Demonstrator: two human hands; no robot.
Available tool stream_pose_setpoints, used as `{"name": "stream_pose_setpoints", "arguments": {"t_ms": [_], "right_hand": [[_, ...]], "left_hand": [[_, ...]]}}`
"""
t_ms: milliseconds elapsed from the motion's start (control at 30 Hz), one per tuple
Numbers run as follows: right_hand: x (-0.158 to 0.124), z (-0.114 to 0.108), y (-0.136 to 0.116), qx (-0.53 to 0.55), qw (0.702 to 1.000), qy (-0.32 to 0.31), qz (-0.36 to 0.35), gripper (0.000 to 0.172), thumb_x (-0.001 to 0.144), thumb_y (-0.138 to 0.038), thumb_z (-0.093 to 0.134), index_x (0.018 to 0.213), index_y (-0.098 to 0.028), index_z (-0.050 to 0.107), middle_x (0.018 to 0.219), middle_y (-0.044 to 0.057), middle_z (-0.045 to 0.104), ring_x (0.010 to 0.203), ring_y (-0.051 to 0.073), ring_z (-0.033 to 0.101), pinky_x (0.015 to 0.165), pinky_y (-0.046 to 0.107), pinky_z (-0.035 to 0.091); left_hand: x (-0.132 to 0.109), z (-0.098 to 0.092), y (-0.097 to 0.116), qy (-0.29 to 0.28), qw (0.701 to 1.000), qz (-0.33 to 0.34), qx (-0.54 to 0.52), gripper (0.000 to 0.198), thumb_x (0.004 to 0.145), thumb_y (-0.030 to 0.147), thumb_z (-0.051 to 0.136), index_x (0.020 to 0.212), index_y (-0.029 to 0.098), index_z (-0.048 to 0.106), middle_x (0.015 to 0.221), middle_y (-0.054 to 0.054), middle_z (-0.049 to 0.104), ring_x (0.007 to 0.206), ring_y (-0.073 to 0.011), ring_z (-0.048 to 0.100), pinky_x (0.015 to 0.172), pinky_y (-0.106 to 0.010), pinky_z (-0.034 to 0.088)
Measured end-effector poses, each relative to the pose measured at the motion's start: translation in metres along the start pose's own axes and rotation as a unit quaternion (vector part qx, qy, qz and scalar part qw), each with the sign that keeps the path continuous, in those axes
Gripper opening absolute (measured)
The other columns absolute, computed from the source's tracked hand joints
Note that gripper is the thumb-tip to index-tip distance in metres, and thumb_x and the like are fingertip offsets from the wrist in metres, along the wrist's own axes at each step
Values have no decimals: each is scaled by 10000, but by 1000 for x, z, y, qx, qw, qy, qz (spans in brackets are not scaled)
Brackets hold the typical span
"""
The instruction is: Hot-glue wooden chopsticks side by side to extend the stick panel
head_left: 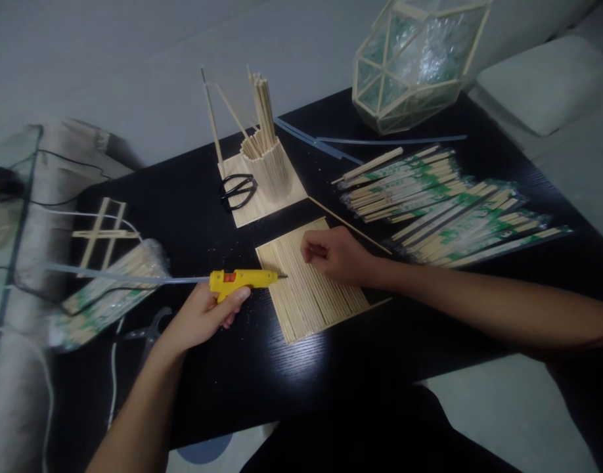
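Note:
My left hand (pixel 205 314) is closed round the handle of a yellow hot glue gun (pixel 245 279), with a long clear glue stick (pixel 134 276) trailing from its rear. The nozzle points right, over the left part of a flat panel of wooden chopsticks (pixel 299 286) laid side by side. Above the panel's right part is my right hand (pixel 341 256), its fingers curled together. Whatever it may pinch is too small or hidden to make out. A single thin stick (pixel 351 225) lies just behind that hand.
Behind the panel, a chopstick holder (pixel 269 171) full of sticks stands on a wooden base beside black-handled scissors (pixel 238 189). Wrapped chopsticks (pixel 444 203) are spread at right. A geometric stick-framed clear vessel (pixel 410 66) stands at back right. Another chopstick pack (pixel 111 289) and cords lie left.

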State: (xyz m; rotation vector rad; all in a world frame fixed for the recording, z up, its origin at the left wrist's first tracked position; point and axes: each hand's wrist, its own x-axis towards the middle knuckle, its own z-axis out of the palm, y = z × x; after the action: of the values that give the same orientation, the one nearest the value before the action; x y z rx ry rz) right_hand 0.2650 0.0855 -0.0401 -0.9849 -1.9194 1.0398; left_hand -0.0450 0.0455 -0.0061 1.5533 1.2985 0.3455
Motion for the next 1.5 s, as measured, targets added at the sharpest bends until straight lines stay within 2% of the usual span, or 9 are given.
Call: {"name": "stream_pose_setpoints", "arguments": {"t_ms": [267,467,667,1500], "right_hand": [[0,0,-1,5,1000,5,-3,190,766,-15,534,726,-194,584,587,-82,484,556,85,442,604,244,312],[0,-1,-1,3,1000,2,-4,192,761,-14,528,728,-195,582,585,-85,472,555,83,434,603,245,312],[0,-1,-1,5,1000,4,-7,187,762,-23,525,732,-198,583,595,-82,484,559,86,442,607,246,314],[0,0,-1,2,1000,-3,3,188,772,-25,528,735,-204,576,603,-79,497,565,93,448,619,251,318]], "left_hand": [[4,4,5,51,999,-4,0,545,964,640,656,653,199,581,473,18,557,387,-114,540,393,-201,453],[5,5,2,54,998,-11,-4,579,959,686,639,648,202,575,501,12,569,398,-114,546,392,-205,443],[6,6,-2,68,998,-12,4,578,975,672,626,634,209,570,490,3,577,401,-122,551,406,-214,443],[7,10,6,120,991,-3,50,510,990,508,620,583,204,579,463,1,569,416,-116,558,441,-207,437]]}}
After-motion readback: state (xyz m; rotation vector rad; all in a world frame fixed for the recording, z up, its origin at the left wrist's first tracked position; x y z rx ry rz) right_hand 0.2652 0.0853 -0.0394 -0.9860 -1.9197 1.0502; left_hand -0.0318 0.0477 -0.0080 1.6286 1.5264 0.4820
